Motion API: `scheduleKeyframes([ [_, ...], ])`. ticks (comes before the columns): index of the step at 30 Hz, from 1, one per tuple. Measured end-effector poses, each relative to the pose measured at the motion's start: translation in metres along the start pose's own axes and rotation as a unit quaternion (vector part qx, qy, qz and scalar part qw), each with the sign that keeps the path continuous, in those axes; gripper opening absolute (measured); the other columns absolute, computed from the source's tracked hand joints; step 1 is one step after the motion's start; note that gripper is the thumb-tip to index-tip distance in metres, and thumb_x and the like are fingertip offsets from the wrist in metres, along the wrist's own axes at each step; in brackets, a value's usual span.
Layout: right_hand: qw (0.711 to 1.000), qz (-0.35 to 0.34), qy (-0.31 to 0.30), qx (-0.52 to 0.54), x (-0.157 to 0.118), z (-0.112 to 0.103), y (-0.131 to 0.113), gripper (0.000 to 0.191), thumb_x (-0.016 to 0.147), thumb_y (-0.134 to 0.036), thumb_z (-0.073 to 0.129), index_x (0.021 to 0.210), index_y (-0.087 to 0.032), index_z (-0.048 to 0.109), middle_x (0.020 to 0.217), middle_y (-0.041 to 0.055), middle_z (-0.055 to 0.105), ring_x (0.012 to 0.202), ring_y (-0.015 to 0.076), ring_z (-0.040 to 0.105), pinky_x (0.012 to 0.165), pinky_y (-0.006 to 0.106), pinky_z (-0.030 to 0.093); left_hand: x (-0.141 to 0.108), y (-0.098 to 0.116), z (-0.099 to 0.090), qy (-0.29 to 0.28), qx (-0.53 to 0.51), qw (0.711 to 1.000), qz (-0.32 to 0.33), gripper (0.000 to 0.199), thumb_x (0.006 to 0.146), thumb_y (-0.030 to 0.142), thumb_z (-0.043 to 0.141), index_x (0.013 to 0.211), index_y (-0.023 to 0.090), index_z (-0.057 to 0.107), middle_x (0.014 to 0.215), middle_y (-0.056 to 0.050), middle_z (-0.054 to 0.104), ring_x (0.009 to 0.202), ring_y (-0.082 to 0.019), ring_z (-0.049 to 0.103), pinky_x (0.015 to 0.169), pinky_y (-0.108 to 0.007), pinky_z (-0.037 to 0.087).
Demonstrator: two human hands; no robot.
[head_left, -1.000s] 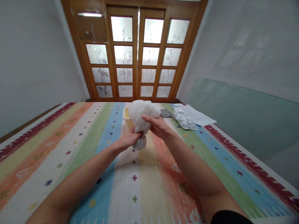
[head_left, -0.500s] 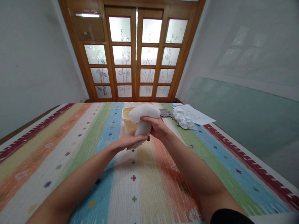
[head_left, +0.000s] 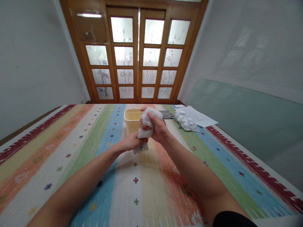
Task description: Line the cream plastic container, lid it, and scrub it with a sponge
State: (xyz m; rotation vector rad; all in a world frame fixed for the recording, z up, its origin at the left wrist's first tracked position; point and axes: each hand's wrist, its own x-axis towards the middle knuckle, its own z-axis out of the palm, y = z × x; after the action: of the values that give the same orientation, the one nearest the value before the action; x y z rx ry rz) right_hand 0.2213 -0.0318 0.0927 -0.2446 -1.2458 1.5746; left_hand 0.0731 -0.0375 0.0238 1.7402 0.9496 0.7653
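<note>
A thin, soft white plastic bag [head_left: 151,115], crumpled and bunched, is held in both hands above the table. My right hand [head_left: 159,127] grips its upper part, with the fingers wrapped round it and the thumb on the near side. Just below and to the left, my left hand [head_left: 131,141] is closed round its lower part, and a loose end hangs beneath. Right behind the hands stands a pale yellow plastic tub [head_left: 131,121], its right side partly hidden by them.
To the right of the hands lie a grey item [head_left: 167,114], a crumpled white bundle [head_left: 187,121] and a printed paper sheet [head_left: 199,116]. A striped, colourful cloth [head_left: 134,194] covers the table. Wooden doors [head_left: 138,55] stand beyond, and walls rise on both sides.
The puffed-out top of the white bag has been squeezed smaller. My right hand has closed round it, and more of the yellow tub shows.
</note>
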Motion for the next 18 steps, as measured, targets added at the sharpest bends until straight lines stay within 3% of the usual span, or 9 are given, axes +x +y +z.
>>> scheduleKeyframes([
  [6,0.998,0.014,0.044,-0.04,0.0001,0.0004,0.0025,0.051,0.075,-0.062,0.085,0.081,-0.022,0.054,0.057,-0.0097,0.04,0.046,0.0062,0.027,0.044,0.022,0.02,0.0013,-0.0008,0.0021,0.01,0.022,0.999,0.028,0.006,0.082,0.02,0.061,0.078,0.016,0.062,0.077,-0.001,0.061,0.072,-0.014,0.052,0.067,-0.028,0.044],
  [14,0.999,-0.006,0.021,-0.025,0.0021,0.0064,0.0011,0.059,0.079,-0.066,0.081,0.068,-0.024,0.04,0.053,-0.0104,0.03,0.043,0.0066,0.021,0.043,0.024,0.018,0.0021,-0.0016,0.0049,0.029,0.032,0.999,0.01,0.019,0.081,0.033,0.067,0.078,0.018,0.056,0.071,0.002,0.053,0.067,-0.013,0.045,0.064,-0.027,0.037],
  [18,0.999,-0.026,0.028,-0.023,0.0027,0.0064,0.0041,0.058,0.083,-0.061,0.08,0.068,-0.024,0.038,0.054,-0.0102,0.029,0.043,0.0066,0.021,0.043,0.024,0.018,0.0026,-0.006,0.0051,0.035,0.037,0.999,0.018,0.019,0.081,0.031,0.065,0.075,0.018,0.053,0.071,0.001,0.052,0.068,-0.012,0.042,0.063,-0.027,0.035],
])
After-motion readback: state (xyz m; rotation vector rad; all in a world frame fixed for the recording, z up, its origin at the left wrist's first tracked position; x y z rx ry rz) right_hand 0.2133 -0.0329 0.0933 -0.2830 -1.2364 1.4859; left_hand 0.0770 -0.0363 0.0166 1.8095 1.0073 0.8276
